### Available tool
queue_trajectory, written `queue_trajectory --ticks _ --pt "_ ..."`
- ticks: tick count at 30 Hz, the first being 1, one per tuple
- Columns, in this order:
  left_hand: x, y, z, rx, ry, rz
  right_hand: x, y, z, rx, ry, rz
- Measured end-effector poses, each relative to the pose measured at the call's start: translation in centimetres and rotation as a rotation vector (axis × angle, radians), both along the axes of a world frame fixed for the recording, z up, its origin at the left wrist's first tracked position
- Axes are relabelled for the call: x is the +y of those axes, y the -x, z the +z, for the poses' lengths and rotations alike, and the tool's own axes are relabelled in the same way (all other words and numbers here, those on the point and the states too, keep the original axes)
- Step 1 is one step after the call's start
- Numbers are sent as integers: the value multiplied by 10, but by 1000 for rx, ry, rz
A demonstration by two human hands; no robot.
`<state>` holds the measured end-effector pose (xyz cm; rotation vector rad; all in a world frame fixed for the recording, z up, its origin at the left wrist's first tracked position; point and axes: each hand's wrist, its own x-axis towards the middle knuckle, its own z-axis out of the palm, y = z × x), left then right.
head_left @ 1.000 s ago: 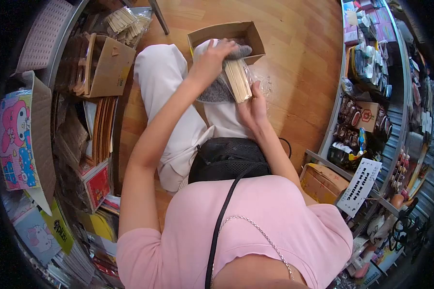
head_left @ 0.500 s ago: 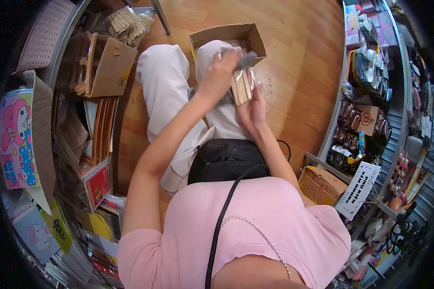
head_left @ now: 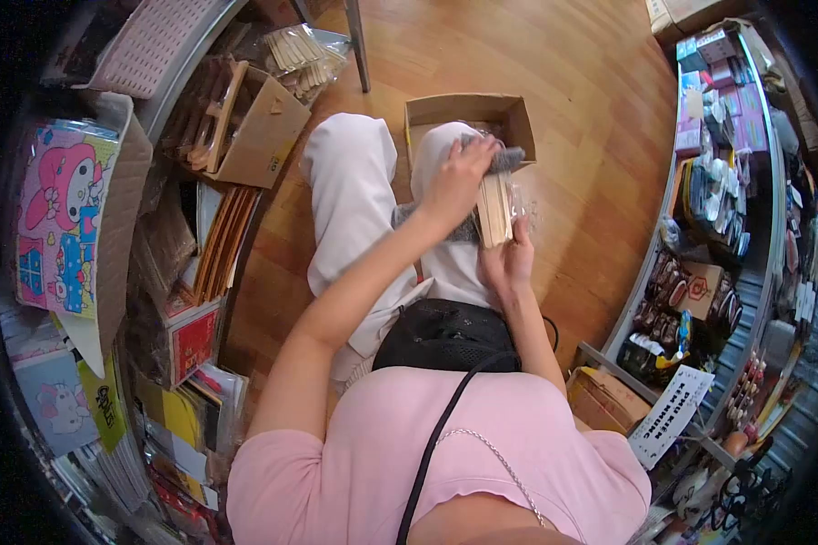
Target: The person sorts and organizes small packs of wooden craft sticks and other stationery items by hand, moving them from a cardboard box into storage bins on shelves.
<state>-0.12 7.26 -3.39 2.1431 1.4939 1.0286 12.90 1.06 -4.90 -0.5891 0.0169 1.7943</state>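
Observation:
My left hand [head_left: 463, 180] is closed on a grey cloth [head_left: 507, 161], at the far end of a clear-wrapped pack of flat wooden sticks [head_left: 493, 216]. From below and the right, my right hand [head_left: 513, 258] grips the pack's near end, thumb along its side. The pack sits over my right knee, tilted away from me. More grey material [head_left: 463, 229] shows on my lap beside it. Just beyond the knee is an open cardboard box [head_left: 516, 116] on the floor, partly hidden by my leg.
Left shelves hold a cardboard box [head_left: 268, 132] of wrapped wooden items, bagged wooden sticks [head_left: 300, 56] and a cartoon-printed box [head_left: 64, 218]. Right shelving carries packaged goods and a white printed sign [head_left: 671, 416]. A metal leg [head_left: 356, 45] stands on the wooden floor [head_left: 600, 173].
The whole view has shifted, so everything appears lower and mostly further right. My left hand, blurred before, shows more sharply, still with the cloth at the pack's far end.

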Motion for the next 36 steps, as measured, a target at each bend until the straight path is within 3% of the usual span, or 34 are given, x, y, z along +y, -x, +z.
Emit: queue_trajectory --ticks 3,4,5,7,9,11,13,15,17,19,20,21,23,25,27,28,30,33,36 --pt "-44 -14 3 -31 106 -139 2 -5 -4 85 42 -19" --pt "-65 -20 2 -30 143 -232 -1 -27 -39 -16 -164 144" --pt "-86 -27 -2 135 -91 -186 -2 -26 -37 -7 -162 154" --pt "-89 -24 6 -4 10 -183 -5 -23 -29 490 -170 203" --pt "-80 -25 7 -11 22 -132 -5 -19 -34 554 -268 191" --pt "-56 -20 4 -12 27 -74 -6 -4 -6 76 -38 82" --pt "-24 -10 -4 104 -110 67 -5 1 -3 41 19 88" --pt "-4 0 -8 45 -60 101 -6 4 8 -126 -70 122" --pt "3 7 -7 -15 -17 121 -12 2 25 -50 -27 124" --pt "1 18 -6 -31 142 197 -22 -3 48 -216 52 109" --pt "-2 26 -7 17 59 220 -25 -8 56 -200 10 79" --pt "-4 30 -11 15 48 219 -27 -14 65 -300 162 -2" --pt "-8 36 -23 -206 -6 161 -26 -24 83 -245 -101 48" --pt "-13 42 -22 -298 -33 160 -14 -17 104 -353 -167 67" --pt "-19 45 -22 -530 150 240 6 4 115 -416 -133 33" --pt "-19 46 -26 -529 149 226 21 14 113 -450 -132 142" --pt "-16 49 -34 -754 325 334 55 40 109 -437 -149 288" --pt "-14 55 -26 -893 364 440 109 108 108 -436 -168 415" --pt "-13 56 -24 -858 384 480 169 182 88 -490 -250 521"
